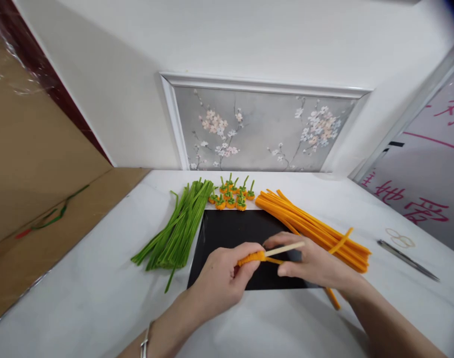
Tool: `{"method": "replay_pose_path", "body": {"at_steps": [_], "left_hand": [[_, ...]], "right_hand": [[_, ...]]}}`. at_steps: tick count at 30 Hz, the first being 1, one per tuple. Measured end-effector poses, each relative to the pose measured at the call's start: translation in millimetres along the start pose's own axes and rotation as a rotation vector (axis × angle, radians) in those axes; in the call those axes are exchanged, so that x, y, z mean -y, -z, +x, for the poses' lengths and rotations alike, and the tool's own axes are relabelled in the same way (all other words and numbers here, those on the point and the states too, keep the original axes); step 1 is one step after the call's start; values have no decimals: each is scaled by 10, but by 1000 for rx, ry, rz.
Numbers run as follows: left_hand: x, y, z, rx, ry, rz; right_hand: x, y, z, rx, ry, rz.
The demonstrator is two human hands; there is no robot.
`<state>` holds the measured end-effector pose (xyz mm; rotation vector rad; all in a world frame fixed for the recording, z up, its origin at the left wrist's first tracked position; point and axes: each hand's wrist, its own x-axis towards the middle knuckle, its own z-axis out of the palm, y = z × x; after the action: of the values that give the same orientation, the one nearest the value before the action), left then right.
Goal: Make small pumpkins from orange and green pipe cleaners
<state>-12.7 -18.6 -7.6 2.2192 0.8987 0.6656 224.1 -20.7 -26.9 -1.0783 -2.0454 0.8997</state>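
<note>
My left hand (227, 273) is closed in a pinch around an orange pipe cleaner (252, 258) wound in tight coils on a thin wooden stick (284, 249). The stick's bare end points right, across the gap between the fingers of my right hand (309, 258). Thumb and forefinger of that hand are apart. A loose orange strand runs from the coil to the right thumb and passes beneath the hand; an orange end (332, 299) shows below the wrist. Both hands are above a black mat (230, 228). The right hand's other fingers are mostly hidden.
Green pipe cleaners (185, 223) lie bundled at left, orange ones (312, 226) at right. Several small orange pieces with green tops (230, 194) stand behind the mat. A pen (408, 259) and rubber bands (400, 238) lie far right. Cardboard (44, 199) borders the left.
</note>
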Motion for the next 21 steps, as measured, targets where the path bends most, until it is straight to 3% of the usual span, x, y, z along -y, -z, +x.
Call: {"method": "replay_pose_path", "body": {"at_steps": [4,11,15,21], "left_hand": [[32,-1,23,14,101,-89],[97,1,48,61,37,-49],[73,-11,43,69,115,-129],[79,-33,44,-60,142,-115]], "right_hand": [[-13,-41,-7,-167,-45,131],[93,-123,10,-189,3,71],[77,-164,20,-202,40,121],[30,-243,46,-166,42,145]]}}
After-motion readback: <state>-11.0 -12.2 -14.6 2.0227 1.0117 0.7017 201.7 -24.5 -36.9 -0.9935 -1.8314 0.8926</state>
